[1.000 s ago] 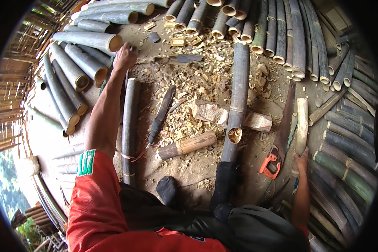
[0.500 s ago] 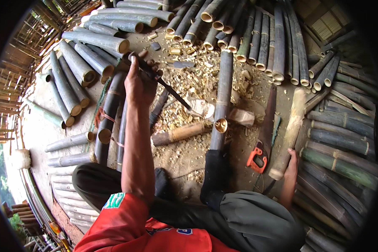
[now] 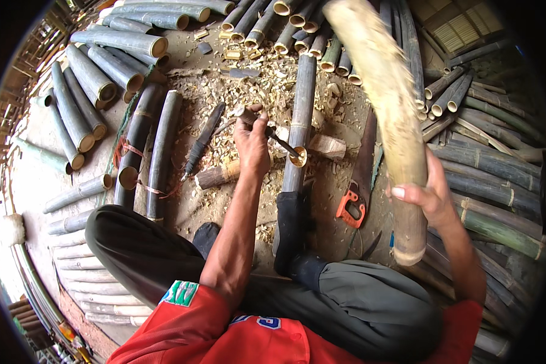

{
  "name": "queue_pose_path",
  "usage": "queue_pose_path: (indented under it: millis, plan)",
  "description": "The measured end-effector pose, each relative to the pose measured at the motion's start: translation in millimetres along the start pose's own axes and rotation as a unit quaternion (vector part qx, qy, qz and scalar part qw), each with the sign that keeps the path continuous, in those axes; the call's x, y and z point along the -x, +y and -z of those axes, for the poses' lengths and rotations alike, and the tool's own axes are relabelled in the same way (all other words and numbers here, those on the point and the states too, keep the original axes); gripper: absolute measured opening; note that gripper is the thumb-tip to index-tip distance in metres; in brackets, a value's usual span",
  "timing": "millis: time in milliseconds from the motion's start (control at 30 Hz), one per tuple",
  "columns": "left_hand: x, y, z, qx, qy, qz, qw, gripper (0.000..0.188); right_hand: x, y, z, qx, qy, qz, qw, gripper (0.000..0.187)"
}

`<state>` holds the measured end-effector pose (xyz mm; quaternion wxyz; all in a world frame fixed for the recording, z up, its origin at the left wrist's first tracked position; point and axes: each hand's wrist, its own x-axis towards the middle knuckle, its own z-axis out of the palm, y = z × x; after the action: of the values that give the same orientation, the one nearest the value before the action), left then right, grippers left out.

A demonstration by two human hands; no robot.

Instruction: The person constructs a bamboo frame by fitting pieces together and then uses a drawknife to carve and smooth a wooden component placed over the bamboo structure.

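My left hand [image 3: 253,145] is closed around the handle of a chisel [image 3: 279,141]. The chisel's tip sits at a pale round cut in a bamboo section [image 3: 302,91]; how deep it goes I cannot tell. My right hand [image 3: 429,193] grips the lower part of a thick bamboo club [image 3: 382,79], raised and slanting up, its pale surface frayed and slightly blurred. My foot in a dark sock [image 3: 291,224] is against the near end of the bamboo section. A short log [image 3: 224,174] lies crosswise by the section, with a pale wood block [image 3: 327,147] on the other side.
A handsaw with an orange handle [image 3: 350,209] lies right of the section. A sheathed-looking dark knife [image 3: 203,141] rests on the left. Wood chips [image 3: 249,85] cover the ground. Bamboo lengths [image 3: 91,73] lie left, at the back and right [image 3: 497,200].
My left hand has come down and right, bringing the chisel tip to the cut in the bamboo section. My right hand has lifted the club from low beside the saw.
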<state>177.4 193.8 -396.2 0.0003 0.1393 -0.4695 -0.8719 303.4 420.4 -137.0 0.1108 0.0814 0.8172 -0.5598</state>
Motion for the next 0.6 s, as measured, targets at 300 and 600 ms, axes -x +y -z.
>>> queue_pose_path:
  millis: [300,600]
  plan:
    - [-6.8,-13.5,-10.4,0.199,0.117,0.042,0.972,0.029,-64.3,6.5,-51.9,0.098,-0.097,0.102,0.985,0.100]
    - [-9.8,-29.5,-18.6,0.233,0.038,0.028,0.971,0.037,-72.2,5.6,-52.3,0.250,-0.111,0.213,0.938,0.102]
